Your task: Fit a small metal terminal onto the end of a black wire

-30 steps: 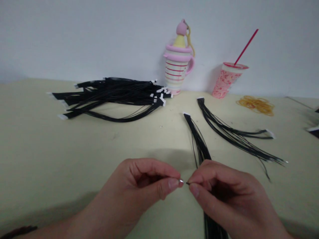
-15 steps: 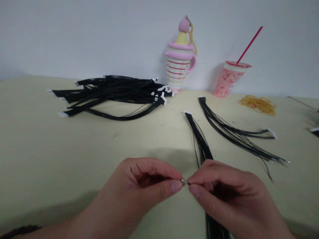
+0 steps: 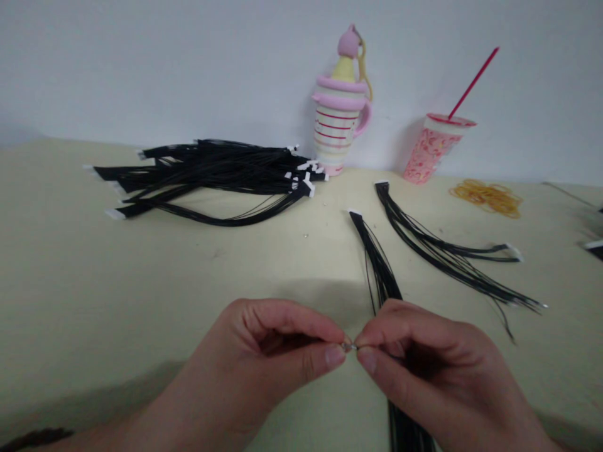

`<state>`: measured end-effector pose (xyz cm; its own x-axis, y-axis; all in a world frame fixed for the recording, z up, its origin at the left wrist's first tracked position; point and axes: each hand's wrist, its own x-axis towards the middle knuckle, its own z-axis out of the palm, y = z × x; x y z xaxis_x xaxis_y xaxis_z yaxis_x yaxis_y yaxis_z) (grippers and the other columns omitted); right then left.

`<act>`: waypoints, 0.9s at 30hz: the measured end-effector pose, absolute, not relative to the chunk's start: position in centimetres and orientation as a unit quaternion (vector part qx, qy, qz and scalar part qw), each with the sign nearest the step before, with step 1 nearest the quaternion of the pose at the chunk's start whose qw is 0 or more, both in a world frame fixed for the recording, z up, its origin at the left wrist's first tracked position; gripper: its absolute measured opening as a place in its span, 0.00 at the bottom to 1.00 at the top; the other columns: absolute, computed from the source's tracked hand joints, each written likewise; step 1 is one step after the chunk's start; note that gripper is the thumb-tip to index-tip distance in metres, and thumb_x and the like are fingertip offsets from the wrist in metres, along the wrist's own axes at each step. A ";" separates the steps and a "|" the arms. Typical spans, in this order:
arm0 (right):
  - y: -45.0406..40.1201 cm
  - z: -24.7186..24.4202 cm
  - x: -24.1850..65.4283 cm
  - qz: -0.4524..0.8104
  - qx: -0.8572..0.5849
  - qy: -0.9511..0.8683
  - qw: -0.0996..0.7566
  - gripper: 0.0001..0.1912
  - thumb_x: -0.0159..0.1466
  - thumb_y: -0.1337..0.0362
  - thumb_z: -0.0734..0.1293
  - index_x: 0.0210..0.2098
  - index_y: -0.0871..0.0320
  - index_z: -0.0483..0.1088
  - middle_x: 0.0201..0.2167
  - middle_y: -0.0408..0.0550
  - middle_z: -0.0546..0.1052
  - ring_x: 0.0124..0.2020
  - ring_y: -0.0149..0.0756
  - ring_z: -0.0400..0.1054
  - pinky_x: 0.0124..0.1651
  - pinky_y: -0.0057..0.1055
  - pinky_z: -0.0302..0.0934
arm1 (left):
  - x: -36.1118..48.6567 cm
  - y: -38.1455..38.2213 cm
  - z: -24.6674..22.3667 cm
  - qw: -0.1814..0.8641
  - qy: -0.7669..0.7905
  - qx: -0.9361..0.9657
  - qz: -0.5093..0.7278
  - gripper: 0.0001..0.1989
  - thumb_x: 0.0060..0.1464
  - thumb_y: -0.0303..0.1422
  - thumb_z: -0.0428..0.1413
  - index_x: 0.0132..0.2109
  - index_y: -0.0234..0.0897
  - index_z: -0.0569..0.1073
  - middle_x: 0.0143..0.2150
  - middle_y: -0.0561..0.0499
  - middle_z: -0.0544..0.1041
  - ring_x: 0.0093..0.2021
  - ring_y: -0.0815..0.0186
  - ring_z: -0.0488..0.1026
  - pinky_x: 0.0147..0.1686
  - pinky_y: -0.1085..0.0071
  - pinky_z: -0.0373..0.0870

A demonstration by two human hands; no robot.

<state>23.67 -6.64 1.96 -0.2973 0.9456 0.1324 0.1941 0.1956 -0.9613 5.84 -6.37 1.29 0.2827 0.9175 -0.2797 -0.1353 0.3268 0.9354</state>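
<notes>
My left hand (image 3: 282,358) pinches a tiny metallic piece (image 3: 347,346) between thumb and forefinger. Facing it, my right hand (image 3: 419,364) pinches the dark end of what looks like a thin wire, and its fingertips nearly meet those of my left hand. Beneath my right hand runs a bundle of black wires (image 3: 379,270) with a white connector at its far end. The lower part of that bundle is partly hidden by the hand. Most of the thin wire is hidden in my right hand.
A pile of black wire bundles (image 3: 211,166) lies at the back left. Beside it stands a striped pink cup (image 3: 335,132); further right are a pink tumbler (image 3: 431,154), yellow rubber bands (image 3: 487,198) and another wire bundle (image 3: 424,245). Tiny bits dot the table (image 3: 141,295).
Both hands keep their pinches at almost the same place. The view has shifted very slightly.
</notes>
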 end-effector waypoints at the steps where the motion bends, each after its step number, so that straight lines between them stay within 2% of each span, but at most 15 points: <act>1: -6.6 2.0 23.7 0.466 -0.434 -0.658 0.403 0.06 0.57 0.71 0.64 0.25 0.59 0.72 0.19 0.43 0.65 0.19 0.27 0.58 0.20 0.19 0.54 | 5.8 -6.4 1.3 0.675 0.455 0.433 0.387 0.05 0.42 0.27 0.64 0.27 0.44 0.79 0.26 0.56 0.78 0.27 0.75 0.72 0.29 0.85 0.68; 6: -6.7 1.9 23.7 0.479 -0.441 -0.651 0.390 0.06 0.57 0.71 0.64 0.26 0.59 0.71 0.20 0.42 0.65 0.20 0.27 0.58 0.20 0.20 0.54 | 5.8 -6.3 1.2 0.662 0.459 0.451 0.383 0.04 0.42 0.29 0.64 0.27 0.44 0.79 0.26 0.55 0.78 0.27 0.74 0.72 0.29 0.84 0.68; 16: -7.0 1.5 23.5 0.466 -0.432 -0.640 0.432 0.05 0.57 0.70 0.64 0.25 0.59 0.70 0.18 0.41 0.63 0.18 0.26 0.56 0.19 0.20 0.51 | 5.8 -6.2 1.5 0.656 0.476 0.446 0.380 0.04 0.41 0.28 0.65 0.26 0.43 0.79 0.25 0.55 0.78 0.27 0.73 0.72 0.28 0.82 0.68; 27: -6.9 2.1 23.6 0.468 -0.449 -0.655 0.388 0.06 0.57 0.69 0.63 0.25 0.60 0.69 0.19 0.42 0.62 0.20 0.28 0.55 0.20 0.22 0.52 | 6.0 -6.4 1.5 0.639 0.487 0.456 0.383 0.03 0.40 0.29 0.65 0.26 0.42 0.78 0.26 0.54 0.78 0.27 0.71 0.73 0.29 0.80 0.69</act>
<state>23.65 -6.88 2.08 -0.2955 0.9513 0.0880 0.2244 0.1587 -0.9615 5.97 -6.42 1.52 0.2320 0.9332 -0.2744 -0.0451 0.2921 0.9553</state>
